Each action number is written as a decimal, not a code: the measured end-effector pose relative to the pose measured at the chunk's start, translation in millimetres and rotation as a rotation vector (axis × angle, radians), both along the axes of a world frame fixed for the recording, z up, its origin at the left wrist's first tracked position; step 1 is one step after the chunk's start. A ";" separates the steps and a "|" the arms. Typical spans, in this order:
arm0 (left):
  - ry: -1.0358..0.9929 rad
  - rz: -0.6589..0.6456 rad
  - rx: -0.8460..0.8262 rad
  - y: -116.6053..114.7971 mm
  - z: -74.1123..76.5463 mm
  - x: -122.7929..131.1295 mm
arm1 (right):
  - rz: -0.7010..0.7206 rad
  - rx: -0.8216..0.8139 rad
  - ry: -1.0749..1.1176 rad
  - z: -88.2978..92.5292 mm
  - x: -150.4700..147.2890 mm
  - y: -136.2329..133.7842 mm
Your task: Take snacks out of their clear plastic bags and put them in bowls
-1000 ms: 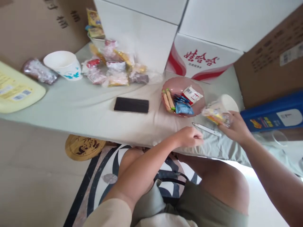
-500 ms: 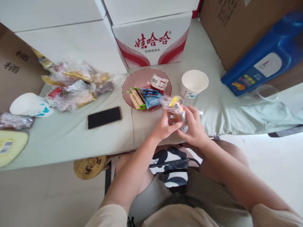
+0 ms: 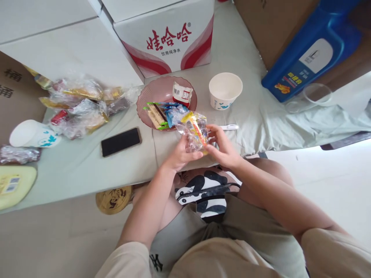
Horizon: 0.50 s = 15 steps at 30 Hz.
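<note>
Both my hands grip a clear plastic snack bag (image 3: 193,130) with yellow and red contents, held just above the near edge of the cloth-covered table (image 3: 87,170). My left hand (image 3: 181,154) pinches its lower left side, fingers closed. My right hand (image 3: 222,146) holds its right side, fingers curled. Right behind the bag stands a pink plate (image 3: 158,92) with several wrapped snacks. A white pen-like object (image 3: 229,126) lies beside my right hand.
A black phone (image 3: 121,141) lies left of the plate. A heap of wrapped snacks (image 3: 81,104) and a paper cup (image 3: 31,134) sit at the left, another paper cup (image 3: 225,89) at the right. White cartons (image 3: 171,34), a blue jug (image 3: 313,54) and a clear cup (image 3: 319,94) stand behind.
My right hand brought the snack bag from the right to the front of the plate, my left hand came up and took hold of it too. The paper cup now stands on the table.
</note>
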<state>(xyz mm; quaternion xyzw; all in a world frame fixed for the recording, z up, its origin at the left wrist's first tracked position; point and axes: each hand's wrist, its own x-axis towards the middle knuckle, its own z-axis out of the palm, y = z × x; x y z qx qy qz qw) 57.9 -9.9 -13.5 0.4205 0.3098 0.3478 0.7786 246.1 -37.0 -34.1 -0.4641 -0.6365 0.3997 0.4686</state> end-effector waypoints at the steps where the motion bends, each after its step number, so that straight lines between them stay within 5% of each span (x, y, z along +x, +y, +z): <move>1: 0.044 0.013 0.016 -0.2 0.0 0.5 | -0.016 -0.033 0.068 -1.1 0.6 2.6; 7: 0.340 -0.186 0.170 -1.8 9.2 -8.2 | 0.091 -0.158 0.198 4.8 7.6 24.3; 15: 0.904 -0.023 0.513 -6.8 18.4 -21.6 | 0.158 -0.080 0.077 2.5 -1.5 29.8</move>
